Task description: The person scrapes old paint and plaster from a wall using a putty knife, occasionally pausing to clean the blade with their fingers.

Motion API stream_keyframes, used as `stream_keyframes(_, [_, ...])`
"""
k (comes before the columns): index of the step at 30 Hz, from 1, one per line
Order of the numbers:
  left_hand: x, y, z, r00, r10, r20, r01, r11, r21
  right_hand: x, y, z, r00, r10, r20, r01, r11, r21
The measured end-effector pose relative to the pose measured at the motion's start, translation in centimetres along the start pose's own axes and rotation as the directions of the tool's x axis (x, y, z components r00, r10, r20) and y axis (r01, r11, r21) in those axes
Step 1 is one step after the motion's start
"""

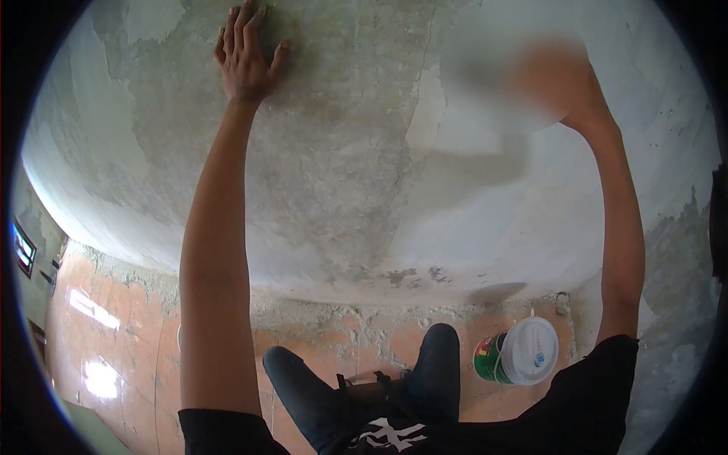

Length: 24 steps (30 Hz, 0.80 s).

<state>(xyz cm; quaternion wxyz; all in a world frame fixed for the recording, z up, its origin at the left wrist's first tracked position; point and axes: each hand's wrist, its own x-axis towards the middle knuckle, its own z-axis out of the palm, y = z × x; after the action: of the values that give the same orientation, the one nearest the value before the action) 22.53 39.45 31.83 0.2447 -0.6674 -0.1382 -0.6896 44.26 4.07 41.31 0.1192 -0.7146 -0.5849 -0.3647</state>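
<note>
My left hand (246,57) rests against the patchy grey wall (326,152), its fingers spread and nothing held. Higher on the right, my right hand (565,83) is raised near a paler stretch of the same wall. A round blurred patch covers its fingers, so whether it holds anything is hidden. Beneath that hand a dark shadow falls across the wall. A thin crack runs down the wall between my two hands.
A green and white paint bucket (519,353) with a white lid stands on the orange tiled floor (129,341), right of my knees. Rough mortar (326,318) lines the wall's foot. A second wall (682,303) stands at the right.
</note>
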Motion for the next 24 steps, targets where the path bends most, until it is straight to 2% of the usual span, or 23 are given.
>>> stream_keyframes(5, [0.2,0.0,0.0,1.0,0.014,-0.014,-0.014,1.0,0.006,-0.2,-0.6,0.9,0.999,0.052,0.004,-0.052,0.998,0.035])
stream_keyframes(7, [-0.1,0.0,0.1,1.0,0.008,-0.004,-0.008,1.0,0.016,-0.4,0.2,1.1,0.997,-0.052,-0.059,0.054,0.998,0.04])
stream_keyframes(8, [0.1,-0.2,0.2,1.0,0.005,-0.01,-0.005,1.0,0.025,-0.5,0.3,1.1,0.997,-0.05,-0.064,0.053,0.998,0.042])
stream_keyframes(11, [0.0,-0.4,0.3,1.0,0.014,-0.023,-0.013,1.0,0.016,-0.4,0.3,1.5,0.999,0.039,-0.029,-0.036,0.993,0.115])
stream_keyframes(14, [0.1,-0.3,0.2,1.0,0.005,-0.009,-0.005,1.0,0.019,0.1,-0.9,3.3,0.993,-0.114,-0.016,0.115,0.992,0.059])
stream_keyframes(15, [-0.1,-0.2,0.0,1.0,0.002,-0.005,-0.002,1.0,0.023,0.0,-0.9,2.7,0.993,-0.118,-0.013,0.118,0.991,0.063])
stream_keyframes(18, [0.5,-0.6,0.1,1.0,0.014,-0.028,-0.014,1.0,0.004,-0.4,-0.6,0.9,0.997,0.054,-0.053,-0.05,0.996,0.08])
stream_keyframes(21, [-0.1,-0.2,0.3,1.0,0.021,-0.012,-0.021,1.0,-0.011,-0.3,-1.1,1.1,0.999,0.025,-0.04,-0.025,1.0,0.001])
stream_keyframes(24, [-0.1,-0.2,0.1,1.0,0.016,-0.017,-0.016,1.0,-0.014,-0.7,-0.7,0.8,1.0,0.011,-0.012,-0.01,0.998,0.055])
